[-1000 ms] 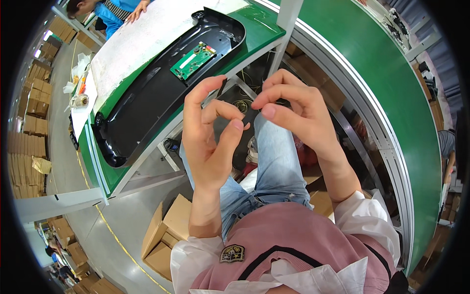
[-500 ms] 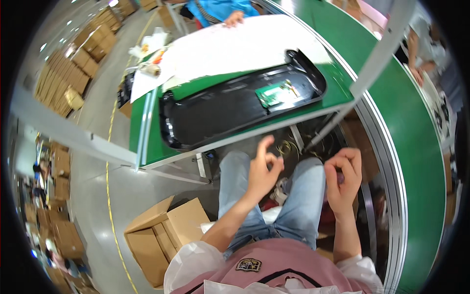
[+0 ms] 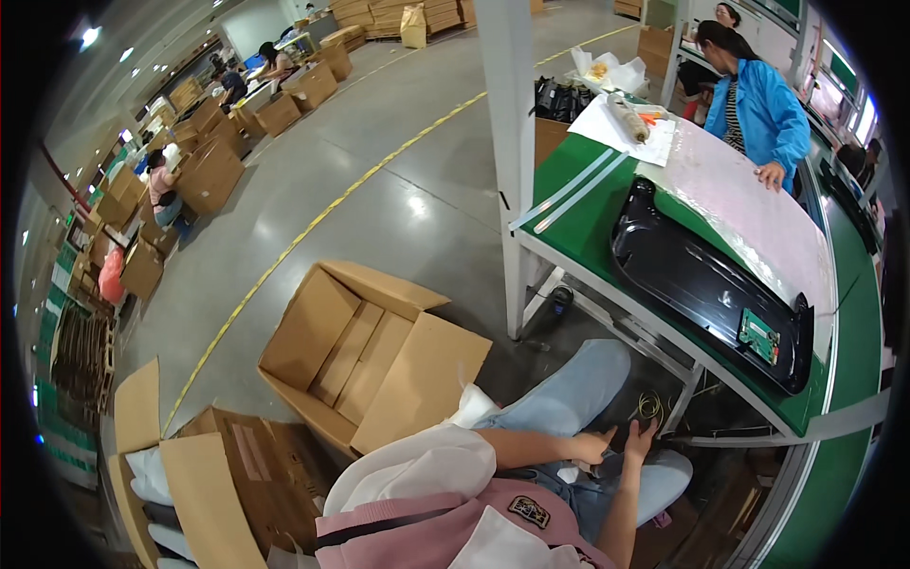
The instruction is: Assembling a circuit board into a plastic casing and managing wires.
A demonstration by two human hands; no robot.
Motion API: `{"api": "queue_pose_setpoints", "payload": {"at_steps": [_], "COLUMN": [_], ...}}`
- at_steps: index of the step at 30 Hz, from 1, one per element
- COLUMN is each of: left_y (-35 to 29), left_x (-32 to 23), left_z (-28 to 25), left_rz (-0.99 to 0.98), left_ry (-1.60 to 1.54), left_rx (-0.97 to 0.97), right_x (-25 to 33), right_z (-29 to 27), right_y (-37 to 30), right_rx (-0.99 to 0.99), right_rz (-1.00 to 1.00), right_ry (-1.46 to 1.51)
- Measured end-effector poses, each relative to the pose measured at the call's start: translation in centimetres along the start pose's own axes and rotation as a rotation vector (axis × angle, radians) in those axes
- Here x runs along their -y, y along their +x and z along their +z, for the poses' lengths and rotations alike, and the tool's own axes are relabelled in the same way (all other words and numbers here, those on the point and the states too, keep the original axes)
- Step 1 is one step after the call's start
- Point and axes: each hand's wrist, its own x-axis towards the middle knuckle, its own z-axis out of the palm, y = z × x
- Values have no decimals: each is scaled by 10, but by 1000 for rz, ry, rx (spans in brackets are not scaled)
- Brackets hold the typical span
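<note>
My left hand (image 3: 591,448) and my right hand (image 3: 639,444) are close together above my lap, in front of the green table. The right hand's fingers point up and stand apart, with nothing visible in them. On the left hand the fingers are bent inward and partly hidden, so I cannot make out whether they hold anything. Beyond the hands, a long black plastic housing (image 3: 697,275) lies on the green-topped table (image 3: 580,190). A green circuit board (image 3: 758,336) rests inside the housing at its right end.
An open cardboard box (image 3: 351,365) stands on the floor to my left, with another box (image 3: 213,484) holding wrapped items nearer me. A white post (image 3: 507,142) rises at the table's corner. Across the table sits a person in a blue jacket (image 3: 763,109). Yellow wire (image 3: 650,406) hangs underneath.
My view has swung left, bringing the floor boxes into sight and shifting the table to the right. My hands, formerly apart and raised, are now close together. The right hand's fingers have straightened.
</note>
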Motion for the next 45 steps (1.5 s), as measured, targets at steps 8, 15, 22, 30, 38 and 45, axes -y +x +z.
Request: {"api": "queue_pose_setpoints", "payload": {"at_steps": [8,15,22,30,38,45], "left_y": [6,-1,0,3,4,5], "left_x": [0,-13,-9,-10,-11,-7], "left_z": [-5,-11,-12,-6,-1,5], "left_rz": [-52,-59,-22,-11,0,3], "left_ry": [-55,-30,-114,-201,-127,-154], "left_rx": [-61,52,66,46,57,-10], "right_x": [-132,-68,-46,-60,6,-21], "right_z": [39,19,15,17,-2,1], "right_y": [53,11,8,7,-13,-4], "right_rx": [114,85,200,148,196,308], "right_rz": [149,25,193,96,179,192], "right_ry": [85,-23,-52,-163,-169,-119]}}
